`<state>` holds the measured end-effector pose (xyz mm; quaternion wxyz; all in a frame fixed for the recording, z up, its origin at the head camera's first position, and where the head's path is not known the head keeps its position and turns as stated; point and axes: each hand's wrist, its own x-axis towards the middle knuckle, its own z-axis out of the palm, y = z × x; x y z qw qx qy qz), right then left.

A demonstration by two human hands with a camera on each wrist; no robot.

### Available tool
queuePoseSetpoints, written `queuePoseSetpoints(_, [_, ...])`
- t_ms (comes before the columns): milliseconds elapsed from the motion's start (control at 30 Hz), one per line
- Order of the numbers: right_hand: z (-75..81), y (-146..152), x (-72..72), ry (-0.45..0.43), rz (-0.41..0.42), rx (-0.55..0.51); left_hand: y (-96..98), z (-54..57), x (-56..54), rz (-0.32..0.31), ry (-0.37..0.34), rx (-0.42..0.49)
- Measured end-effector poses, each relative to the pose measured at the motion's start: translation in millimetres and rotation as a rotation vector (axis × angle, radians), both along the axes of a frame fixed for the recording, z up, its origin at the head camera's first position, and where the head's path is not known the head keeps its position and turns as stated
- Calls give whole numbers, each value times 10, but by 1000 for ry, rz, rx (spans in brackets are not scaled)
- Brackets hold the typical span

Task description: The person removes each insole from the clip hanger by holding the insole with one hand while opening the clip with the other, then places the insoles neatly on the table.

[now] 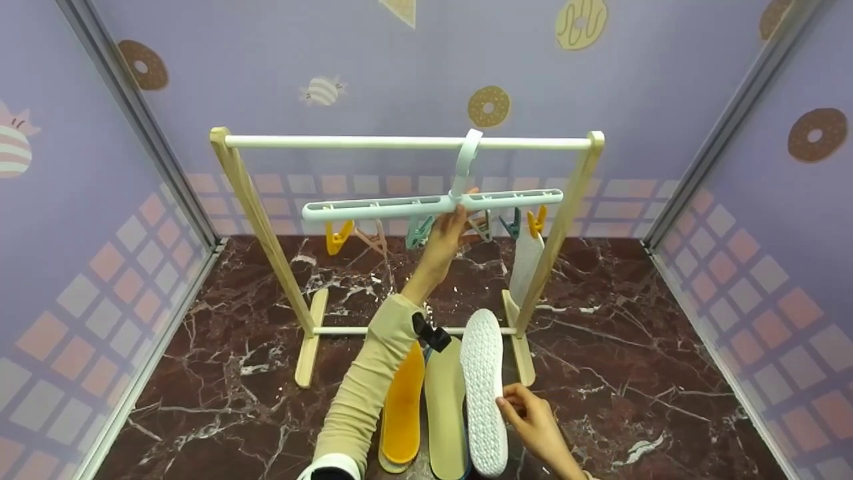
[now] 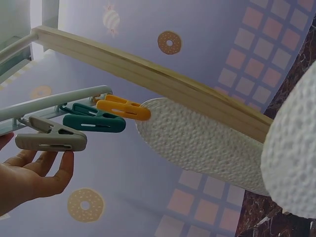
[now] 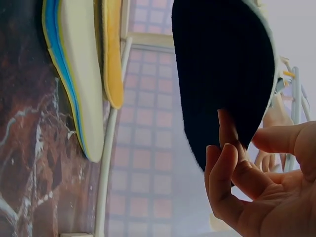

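Note:
At the pale blue clip hanger (image 1: 380,209), my left hand (image 1: 443,243) holds the bar near its hook, thumb in front and a finger showing behind. In the left wrist view, other fingers of this hand touch the underside of a grey clip (image 2: 52,136). My right hand (image 1: 536,423) pinches the edge of a white, bumpy insole (image 1: 483,393) between thumb and fingers; its dark underside (image 3: 224,74) faces the right wrist camera. A matching white insole (image 2: 197,138) hangs from the yellow clip (image 2: 123,107) at the hanger's right end.
A wooden rack (image 1: 256,227) carries the hanger on its top rail (image 1: 346,142). Orange insoles (image 1: 404,413) and cream insoles (image 1: 445,407) lie on the dark marbled surface (image 1: 220,387), left of the held one. More clips, including a green one (image 1: 418,232), hang along the bar.

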<state>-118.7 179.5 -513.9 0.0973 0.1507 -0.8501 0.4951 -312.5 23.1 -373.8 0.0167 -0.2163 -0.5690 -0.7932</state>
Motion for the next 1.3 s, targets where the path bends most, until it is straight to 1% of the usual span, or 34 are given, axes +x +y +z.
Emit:
queuePoseSetpoints(67, [-73,10,-26,-25,-8,11,-2,2,2,-4,-3,4])
queuePoseSetpoints(133, [-109,8,-40,-52,-7,17,-3,2,5,2,-3,-1])
queuePoseSetpoints(300, [-123,-13,-45,-108,-7,40,0,-9,0,13,-8,-13])
queuePoseSetpoints(400, [-135,-13,-49,-113,-13,63,-3,-14,2,0,-13,-21])
queuePoseSetpoints(533, [-179,1,-62,-96,-23,91,-13,-8,13,-20,-13,-25])
queuePoseSetpoints(700, [-220,3,-74,-80,-19,102,-12,-2,17,-17,-14,-5])
queuePoseSetpoints(800, [-236,-10,-87,-87,2,104,-5,-5,18,-7,-21,1])
queuePoseSetpoints(1033, [-285,-62,-124,-148,54,120,16,-17,7,8,-27,18])
queuePoseSetpoints(1167, [-331,-98,-173,-170,104,97,16,-18,4,0,-33,27])
queuePoseSetpoints(1300, [-379,-124,-224,-218,138,62,11,-9,11,-6,-44,26])
